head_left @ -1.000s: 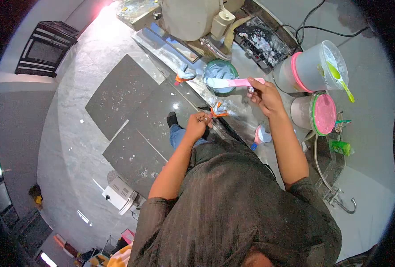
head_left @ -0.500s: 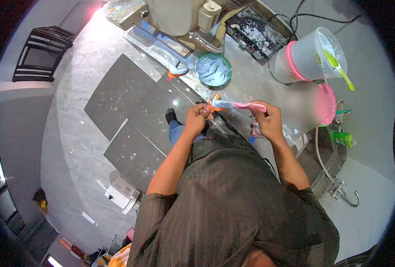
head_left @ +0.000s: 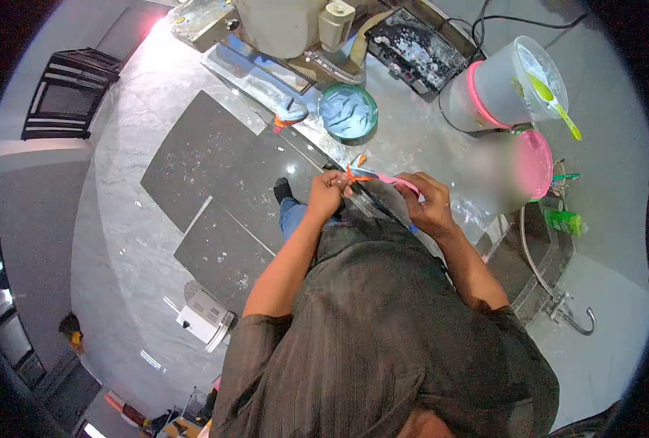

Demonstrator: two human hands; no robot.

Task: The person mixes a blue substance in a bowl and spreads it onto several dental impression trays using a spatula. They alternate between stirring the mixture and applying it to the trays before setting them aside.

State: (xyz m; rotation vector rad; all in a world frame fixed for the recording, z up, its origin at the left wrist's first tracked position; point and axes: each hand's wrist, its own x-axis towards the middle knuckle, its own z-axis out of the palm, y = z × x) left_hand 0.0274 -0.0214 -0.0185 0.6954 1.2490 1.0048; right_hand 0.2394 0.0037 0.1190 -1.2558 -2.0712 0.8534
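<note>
My left hand (head_left: 328,196) pinches a small orange piece (head_left: 355,175) smeared with bluish paste; it looks like a dental impression tray, though its details are too small to be certain. My right hand (head_left: 428,203) is closed round the pink handle of a spatula (head_left: 394,180), whose paste-coated blade lies against the orange piece. Just beyond my hands stands a green bowl (head_left: 348,113) of pale blue paste. Left of it, a similar orange piece (head_left: 289,115) heaped with paste rests at the counter's edge.
Behind the bowl are a large pale machine (head_left: 280,29) and a black, white-spattered box (head_left: 415,55). To the right stand a clear bucket (head_left: 496,87) with a green scoop (head_left: 554,106), a pink-rimmed bucket (head_left: 540,166), a green bottle (head_left: 564,222) and a faucet (head_left: 569,314).
My right hand has moved left and down, bringing the spatula further over the orange piece at a steeper tilt. My left hand stays almost in place.
</note>
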